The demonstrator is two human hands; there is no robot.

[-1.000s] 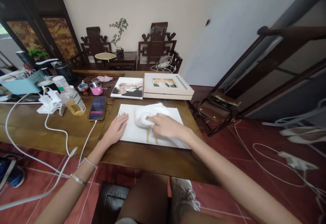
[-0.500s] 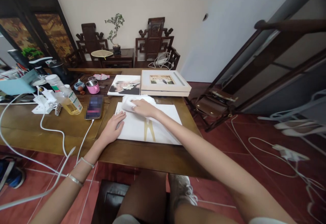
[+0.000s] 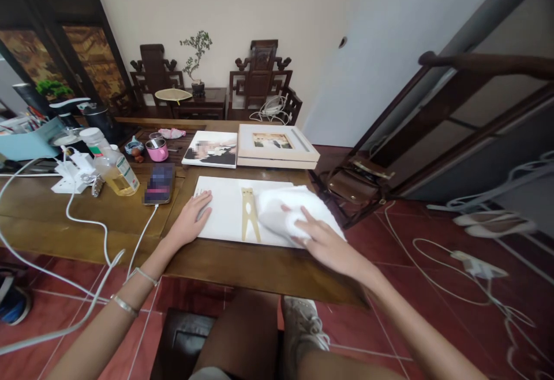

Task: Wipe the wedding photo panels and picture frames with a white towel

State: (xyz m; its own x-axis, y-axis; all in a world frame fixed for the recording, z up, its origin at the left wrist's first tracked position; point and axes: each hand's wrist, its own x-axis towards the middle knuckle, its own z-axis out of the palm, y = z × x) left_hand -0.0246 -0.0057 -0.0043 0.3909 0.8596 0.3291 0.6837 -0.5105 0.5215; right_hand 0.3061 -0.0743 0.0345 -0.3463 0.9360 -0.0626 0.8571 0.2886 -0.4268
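A flat white panel [image 3: 224,218] with a gold, A-like figure [image 3: 249,213] in its middle lies on the wooden table. My left hand [image 3: 193,214] rests flat on the panel's left edge, fingers stretched out. On the right half, my right hand [image 3: 322,239] presses and grips a bunched white cloth [image 3: 298,210], slightly blurred by motion. The cloth hides the panel's right side. Just behind the panel are a photo print [image 3: 210,148] and a pale box [image 3: 277,160] with a framed picture on its top.
Left of the panel lie a phone [image 3: 159,184] on a charging cable, an oil-coloured bottle [image 3: 121,175], a white power strip [image 3: 71,181] and a pink cup [image 3: 156,149]. A brown bag [image 3: 352,184] sits on the chair at right, past the table's edge [image 3: 346,276].
My right hand has swept the white cloth from the panel's upper left to its right side, uncovering the top of the gold figure. My left hand stays in place.
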